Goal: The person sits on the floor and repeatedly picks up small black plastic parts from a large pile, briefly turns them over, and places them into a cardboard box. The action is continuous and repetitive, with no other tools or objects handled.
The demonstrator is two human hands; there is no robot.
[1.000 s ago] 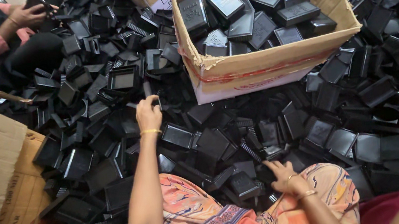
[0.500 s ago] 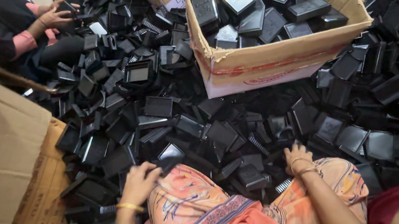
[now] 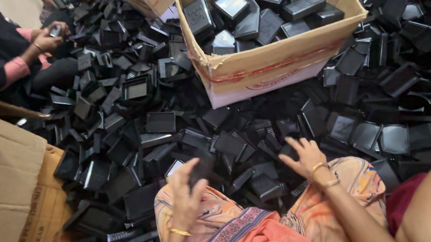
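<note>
The left hand (image 3: 187, 193) is raised just above the lap, fingers curled around a black plastic part (image 3: 200, 170); motion blur makes the grip hard to read, but it looks closed on the piece. The right hand (image 3: 303, 156) lies spread, fingers apart, on the pile (image 3: 264, 142) of like parts near the knee, pressing or feeling among them and holding nothing. The step in hand seems to be picking: one piece is lifted, a second is being sought. An open carton (image 3: 274, 58) half full of the same parts stands beyond the pile. Closing on a second piece calls for the right fingers to single one out from its neighbours. At upper left another person's hands (image 3: 47, 41) hold a small part.
</note>
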